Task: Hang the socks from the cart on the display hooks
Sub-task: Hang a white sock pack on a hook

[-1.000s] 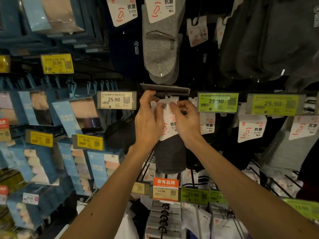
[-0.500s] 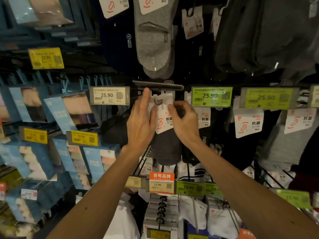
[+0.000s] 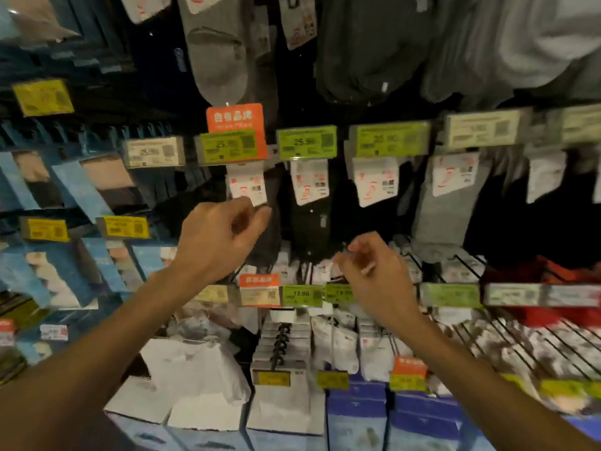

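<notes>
The left hand (image 3: 221, 236) and right hand (image 3: 377, 281) are bare, and the left forearm (image 3: 130, 323) and right forearm (image 3: 455, 346) show uncovered to the frame's lower edge; a pale streak across the right fingers may be a nail, blurred by motion.

Your left hand (image 3: 221, 236): fingers loosely curled, just below the white sock card (image 3: 247, 185). Your right hand (image 3: 374, 275): lower, to its right, loosely curled, blurred.
</notes>
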